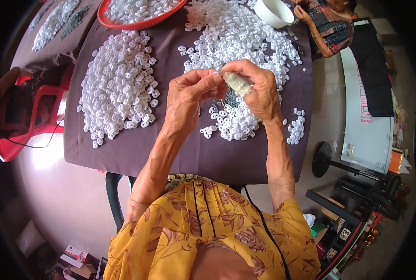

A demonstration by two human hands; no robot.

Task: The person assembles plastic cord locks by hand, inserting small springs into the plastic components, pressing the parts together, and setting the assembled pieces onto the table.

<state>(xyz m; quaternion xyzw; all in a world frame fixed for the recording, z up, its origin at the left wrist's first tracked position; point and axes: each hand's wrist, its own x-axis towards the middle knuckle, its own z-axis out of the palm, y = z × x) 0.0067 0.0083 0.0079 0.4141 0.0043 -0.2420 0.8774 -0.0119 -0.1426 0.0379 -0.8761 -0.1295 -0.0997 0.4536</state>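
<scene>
My left hand (pixel 185 93) is closed in a pinch, thumb against forefinger, with a small white plastic piece (pixel 216 73) at the fingertips. Close beside it, my right hand (pixel 263 88) has curled fingers, their tips meeting the left ones; what they grip is hidden. A pale, ribbed wrap (pixel 238 85) shows at the right hand's thumb side. Below both hands lie a small heap of white two-holed plastic pieces (pixel 236 122) and some dark grey bits (pixel 233 97), partly covered by the hands.
A large heap of white pieces (pixel 119 84) lies left, another (pixel 236 42) beyond my hands, on a purple-brown cloth (pixel 170 149). A red basin (pixel 138 24) and white bowl (pixel 274 13) stand at the back. Another person (pixel 329 28) sits far right; a red chair (pixel 40 112) stands left.
</scene>
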